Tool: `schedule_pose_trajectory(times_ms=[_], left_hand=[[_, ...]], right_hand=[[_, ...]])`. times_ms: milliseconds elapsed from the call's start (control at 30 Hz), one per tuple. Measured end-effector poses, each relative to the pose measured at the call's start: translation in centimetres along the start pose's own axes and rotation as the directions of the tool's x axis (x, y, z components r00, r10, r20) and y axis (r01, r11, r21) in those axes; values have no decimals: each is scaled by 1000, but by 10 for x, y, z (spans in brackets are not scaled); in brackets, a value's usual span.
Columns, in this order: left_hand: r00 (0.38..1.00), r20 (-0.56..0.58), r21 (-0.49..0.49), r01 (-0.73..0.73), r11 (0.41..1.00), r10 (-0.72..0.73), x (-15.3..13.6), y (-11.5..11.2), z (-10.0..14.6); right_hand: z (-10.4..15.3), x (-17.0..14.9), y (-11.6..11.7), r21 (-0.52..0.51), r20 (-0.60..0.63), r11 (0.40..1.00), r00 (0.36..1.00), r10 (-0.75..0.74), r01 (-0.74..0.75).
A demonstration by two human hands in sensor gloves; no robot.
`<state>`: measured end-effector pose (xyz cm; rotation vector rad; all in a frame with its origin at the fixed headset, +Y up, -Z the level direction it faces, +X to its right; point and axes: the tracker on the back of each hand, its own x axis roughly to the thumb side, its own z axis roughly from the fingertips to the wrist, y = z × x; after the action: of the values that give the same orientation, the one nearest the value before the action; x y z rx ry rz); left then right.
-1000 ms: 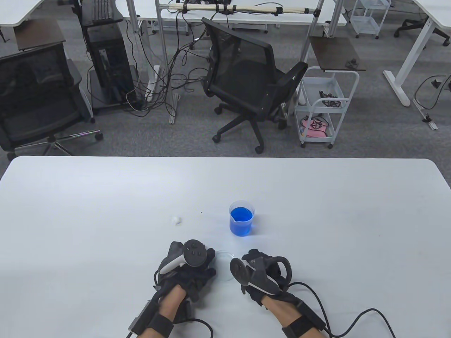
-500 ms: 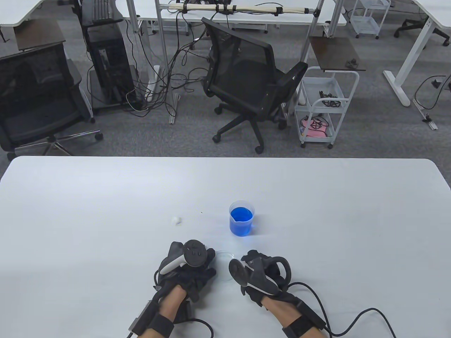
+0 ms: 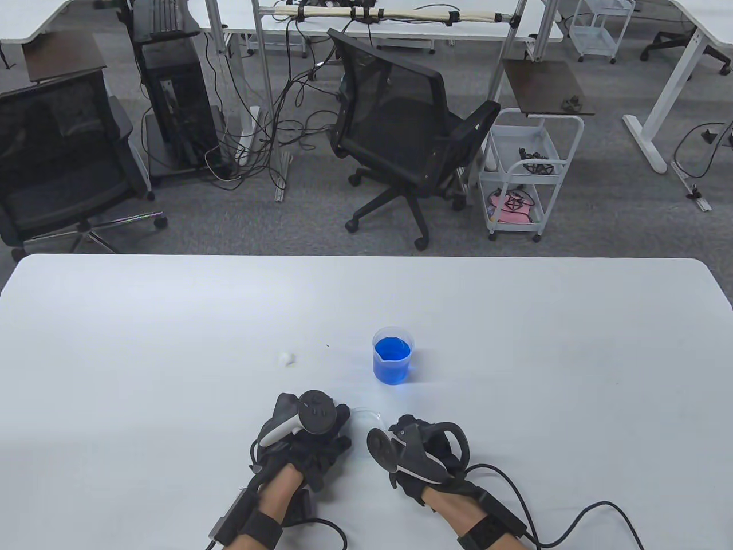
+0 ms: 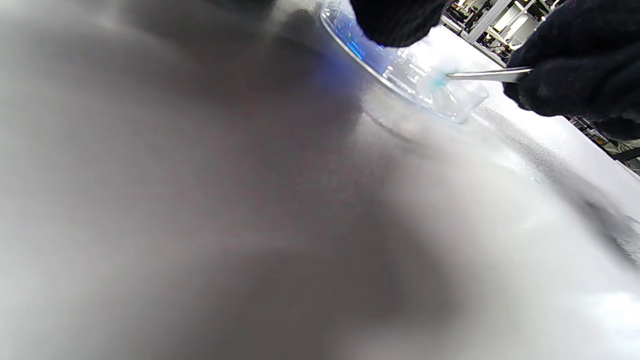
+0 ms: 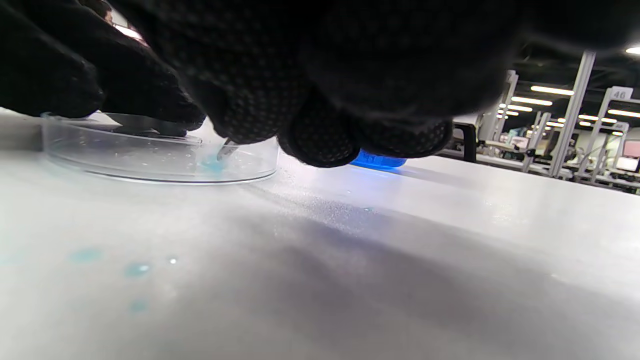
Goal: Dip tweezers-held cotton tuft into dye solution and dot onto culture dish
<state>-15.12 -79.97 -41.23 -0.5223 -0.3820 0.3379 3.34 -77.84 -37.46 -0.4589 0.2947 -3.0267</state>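
Dotting is under way: the right hand (image 3: 426,452) pinches the tweezers (image 4: 487,75), whose tips press a blue-stained cotton tuft (image 4: 437,80) down inside the clear dish (image 5: 150,160). Compared with a second ago, this hand has slid slightly left and toward the person, now covering more of the dish, which suggests the tuft is being moved across the dish floor to lay another mark. The left hand (image 3: 306,435) has not shifted; its fingers (image 5: 50,80) rest on the dish rim, steadying it. Farther up the table (image 3: 172,321), the cup of blue dye (image 3: 393,355) stands apart, and a spare white tuft (image 3: 286,358) lies to its left. A few blue spots (image 5: 135,270) stain the table near the dish.
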Motion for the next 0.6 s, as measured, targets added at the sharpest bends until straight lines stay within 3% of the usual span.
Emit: schedule_pose_trajectory(times_ms=[267,600], left_hand=[[1000,-2,-1,-4,1000,4,0,0,0],[1000,-3,-1,-1,1000,1,0,0,0]], right_hand=[[9,-6,-27,-90,-6,994,998,-69,68],[6,9,0,1,40,1000,999,-11,11]])
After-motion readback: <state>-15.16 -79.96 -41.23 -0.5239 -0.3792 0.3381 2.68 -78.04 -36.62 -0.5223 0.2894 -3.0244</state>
